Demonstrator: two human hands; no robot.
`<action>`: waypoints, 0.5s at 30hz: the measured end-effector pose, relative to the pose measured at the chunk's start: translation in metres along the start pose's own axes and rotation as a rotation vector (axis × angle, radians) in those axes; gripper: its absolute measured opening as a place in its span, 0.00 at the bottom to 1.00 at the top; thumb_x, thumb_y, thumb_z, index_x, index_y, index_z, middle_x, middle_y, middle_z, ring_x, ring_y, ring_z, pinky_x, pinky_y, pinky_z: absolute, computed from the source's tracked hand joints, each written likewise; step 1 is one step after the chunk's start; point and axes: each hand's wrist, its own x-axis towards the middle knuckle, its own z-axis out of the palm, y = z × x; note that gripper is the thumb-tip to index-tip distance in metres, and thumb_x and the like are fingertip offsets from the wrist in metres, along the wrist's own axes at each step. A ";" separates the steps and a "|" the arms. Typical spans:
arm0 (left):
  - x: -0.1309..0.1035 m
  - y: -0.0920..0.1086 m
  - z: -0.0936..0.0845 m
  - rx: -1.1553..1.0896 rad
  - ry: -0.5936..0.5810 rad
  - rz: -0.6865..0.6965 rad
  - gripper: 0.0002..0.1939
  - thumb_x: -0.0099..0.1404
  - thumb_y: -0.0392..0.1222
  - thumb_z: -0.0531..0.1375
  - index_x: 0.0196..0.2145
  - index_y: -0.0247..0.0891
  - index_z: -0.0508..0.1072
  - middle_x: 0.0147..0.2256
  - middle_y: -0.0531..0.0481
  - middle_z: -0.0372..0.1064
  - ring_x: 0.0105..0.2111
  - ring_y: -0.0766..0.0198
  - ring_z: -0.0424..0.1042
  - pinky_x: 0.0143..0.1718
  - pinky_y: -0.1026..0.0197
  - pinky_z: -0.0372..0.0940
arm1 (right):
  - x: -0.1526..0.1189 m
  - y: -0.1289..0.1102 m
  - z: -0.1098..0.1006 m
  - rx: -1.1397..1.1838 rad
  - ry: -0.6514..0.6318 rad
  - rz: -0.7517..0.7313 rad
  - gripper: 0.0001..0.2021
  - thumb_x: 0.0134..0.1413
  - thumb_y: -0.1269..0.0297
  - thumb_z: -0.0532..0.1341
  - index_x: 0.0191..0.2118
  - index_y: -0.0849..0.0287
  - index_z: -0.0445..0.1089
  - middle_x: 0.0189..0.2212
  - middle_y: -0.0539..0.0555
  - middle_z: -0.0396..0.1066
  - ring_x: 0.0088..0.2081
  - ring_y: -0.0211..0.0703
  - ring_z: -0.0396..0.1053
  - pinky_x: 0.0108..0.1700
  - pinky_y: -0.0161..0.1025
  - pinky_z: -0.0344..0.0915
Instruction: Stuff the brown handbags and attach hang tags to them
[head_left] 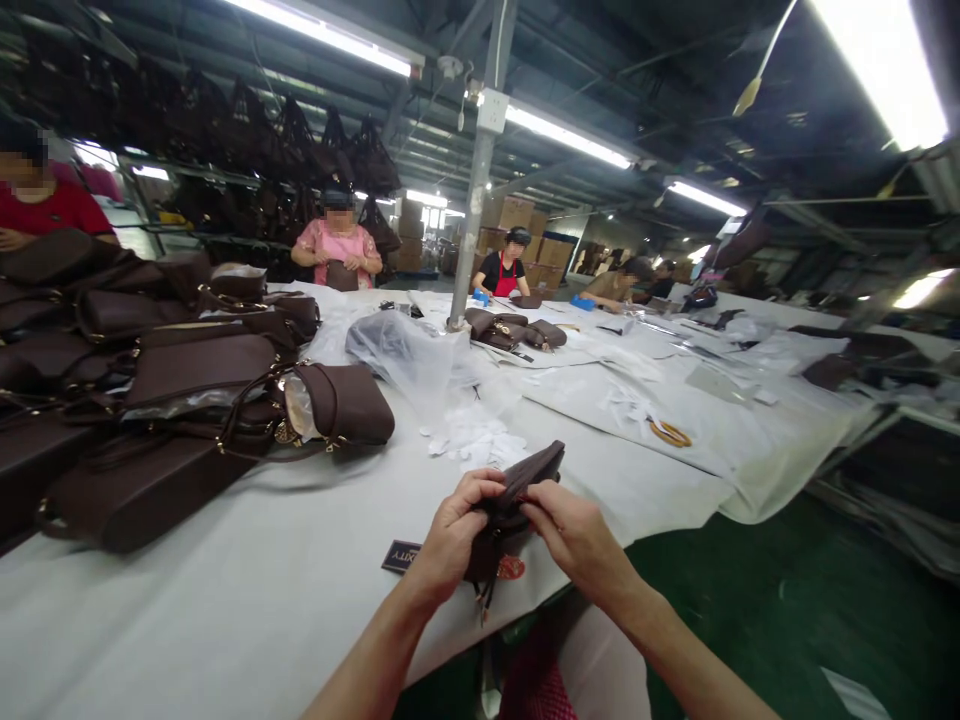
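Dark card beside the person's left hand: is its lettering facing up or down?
Facing up: light letters are visible on the dark card, beside the left hand.

At my camera's ten o'clock, handbags (202,362) lie on the table (330,545); at twelve, I see paper scraps (484,442) beyond the held bag (538,466), then plastic sheeting (405,352).

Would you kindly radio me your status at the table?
Left hand and right hand both gripping bag. Dark tag by left hand. Other bags piled left, clear of hands.
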 end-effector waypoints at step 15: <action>0.000 -0.013 -0.010 0.048 -0.146 0.109 0.02 0.62 0.38 0.56 0.33 0.38 0.66 0.53 0.44 0.61 0.54 0.52 0.60 0.58 0.50 0.54 | 0.005 -0.010 -0.002 0.460 0.088 0.413 0.09 0.52 0.57 0.64 0.33 0.59 0.74 0.24 0.51 0.74 0.26 0.41 0.73 0.26 0.35 0.70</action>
